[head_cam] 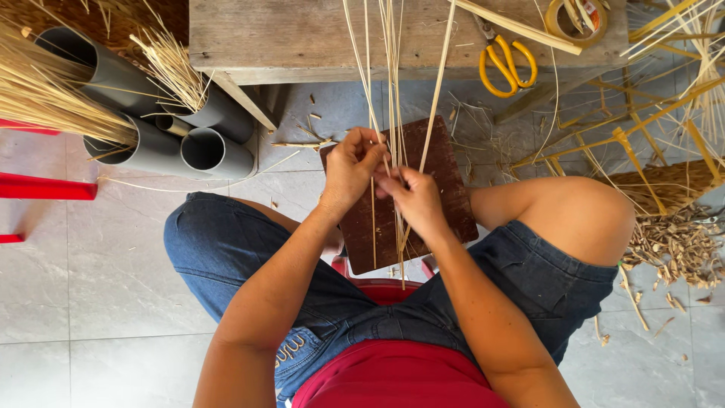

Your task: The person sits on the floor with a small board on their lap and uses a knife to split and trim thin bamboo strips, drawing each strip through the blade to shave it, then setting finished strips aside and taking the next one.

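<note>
Several thin pale straw strips (393,83) rise from my hands past a low wooden table (302,38). My left hand (349,168) pinches the strips from the left, fingers closed on them. My right hand (414,198) grips the same bundle just below and to the right, touching the left hand. Under both hands a dark brown board (453,189) lies between my knees, and the strip ends hang down over it. I sit in blue denim shorts and a red top.
Grey plastic pipes (151,143) filled with straw bundles lie at upper left. Yellow-handled scissors (507,66) and a tape roll (578,21) rest on the table. Straw scraps (672,245) and loose yellow strips litter the tiled floor at right. Red bars (45,187) stand at left.
</note>
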`<state>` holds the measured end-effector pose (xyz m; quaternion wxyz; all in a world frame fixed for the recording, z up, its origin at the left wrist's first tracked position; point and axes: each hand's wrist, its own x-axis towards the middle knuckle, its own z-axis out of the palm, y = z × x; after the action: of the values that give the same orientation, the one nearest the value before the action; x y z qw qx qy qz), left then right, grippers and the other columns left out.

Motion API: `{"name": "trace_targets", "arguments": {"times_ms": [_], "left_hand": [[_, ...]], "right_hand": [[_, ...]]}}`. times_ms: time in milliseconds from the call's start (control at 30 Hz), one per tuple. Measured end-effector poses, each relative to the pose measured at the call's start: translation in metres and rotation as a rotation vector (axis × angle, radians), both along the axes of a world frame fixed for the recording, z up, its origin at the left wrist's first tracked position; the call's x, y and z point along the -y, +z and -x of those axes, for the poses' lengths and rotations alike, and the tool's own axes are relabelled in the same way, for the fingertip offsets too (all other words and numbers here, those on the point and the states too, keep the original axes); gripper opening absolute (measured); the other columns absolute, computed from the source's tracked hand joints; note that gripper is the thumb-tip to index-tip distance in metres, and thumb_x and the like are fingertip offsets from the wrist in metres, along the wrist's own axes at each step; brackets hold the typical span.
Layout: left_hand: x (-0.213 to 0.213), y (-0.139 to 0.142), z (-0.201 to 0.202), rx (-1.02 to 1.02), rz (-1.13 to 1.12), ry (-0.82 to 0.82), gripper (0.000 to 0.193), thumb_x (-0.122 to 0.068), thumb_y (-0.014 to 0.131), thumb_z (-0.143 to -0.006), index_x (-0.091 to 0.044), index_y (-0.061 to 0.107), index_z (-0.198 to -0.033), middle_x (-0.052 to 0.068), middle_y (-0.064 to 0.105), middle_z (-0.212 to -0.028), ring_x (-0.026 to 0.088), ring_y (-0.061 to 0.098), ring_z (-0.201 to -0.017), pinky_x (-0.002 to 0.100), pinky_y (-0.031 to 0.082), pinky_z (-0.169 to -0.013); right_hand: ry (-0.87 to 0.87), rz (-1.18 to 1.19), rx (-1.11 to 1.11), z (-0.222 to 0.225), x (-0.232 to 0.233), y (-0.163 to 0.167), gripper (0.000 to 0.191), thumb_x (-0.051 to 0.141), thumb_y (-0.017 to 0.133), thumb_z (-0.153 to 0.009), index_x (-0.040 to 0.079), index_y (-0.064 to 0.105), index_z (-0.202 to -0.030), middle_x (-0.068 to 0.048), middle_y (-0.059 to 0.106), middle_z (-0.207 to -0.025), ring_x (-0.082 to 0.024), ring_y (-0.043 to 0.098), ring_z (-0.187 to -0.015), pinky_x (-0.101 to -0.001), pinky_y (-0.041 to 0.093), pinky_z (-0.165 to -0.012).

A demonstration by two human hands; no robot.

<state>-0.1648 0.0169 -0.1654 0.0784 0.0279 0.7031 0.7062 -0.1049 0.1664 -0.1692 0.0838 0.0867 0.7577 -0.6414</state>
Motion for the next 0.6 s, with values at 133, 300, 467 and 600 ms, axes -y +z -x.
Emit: {"name": "trace_targets", "arguments": {"times_ms": [133,300,467,600], "left_hand": [[0.016,0.008,0.015,-0.095,-0.178,0.084,0.004,-0.006,0.065,-0.102,-0.003,0.063,-0.104,0.002,0.072,-0.084,0.007,0.066,-0.070,0.021,0.054,-0.060],[0.055,0.028,0.037,-0.221,-0.279,0.234,0.003,-0.006,0.064,-0.105,-0.004,0.062,-0.107,0.004,0.072,-0.087,0.007,0.067,-0.074,0.022,0.054,-0.062],[0.074,0.040,0.045,-0.252,-0.276,0.345,0.007,-0.011,0.065,-0.107,-0.004,0.063,-0.106,0.006,0.072,-0.081,0.008,0.064,-0.066,0.022,0.050,-0.058],[0.073,0.042,0.044,-0.165,-0.336,0.274,0.015,-0.013,0.066,-0.103,-0.005,0.065,-0.116,0.005,0.073,-0.085,0.007,0.064,-0.067,0.021,0.051,-0.060]], "right_hand": [[0.032,0.132,0.117,-0.014,0.005,0.010,0.013,0.015,0.069,-0.098,0.004,0.074,-0.100,-0.006,0.070,-0.071,-0.002,0.044,-0.046,-0.0207,0.034,-0.041],[0.049,0.204,0.203,-0.028,0.001,0.011,0.012,0.013,0.070,-0.093,0.007,0.061,-0.088,-0.007,0.071,-0.068,-0.003,0.044,-0.043,-0.0212,0.033,-0.038],[0.094,0.132,0.169,-0.052,0.005,0.010,0.017,0.012,0.074,-0.096,0.003,0.063,-0.086,-0.005,0.059,-0.068,-0.003,0.048,-0.048,-0.0207,0.036,-0.041],[0.175,0.201,0.134,-0.054,0.004,0.010,0.013,0.012,0.071,-0.095,0.004,0.065,-0.088,-0.004,0.069,-0.073,-0.003,0.048,-0.049,-0.0204,0.037,-0.042]]}}
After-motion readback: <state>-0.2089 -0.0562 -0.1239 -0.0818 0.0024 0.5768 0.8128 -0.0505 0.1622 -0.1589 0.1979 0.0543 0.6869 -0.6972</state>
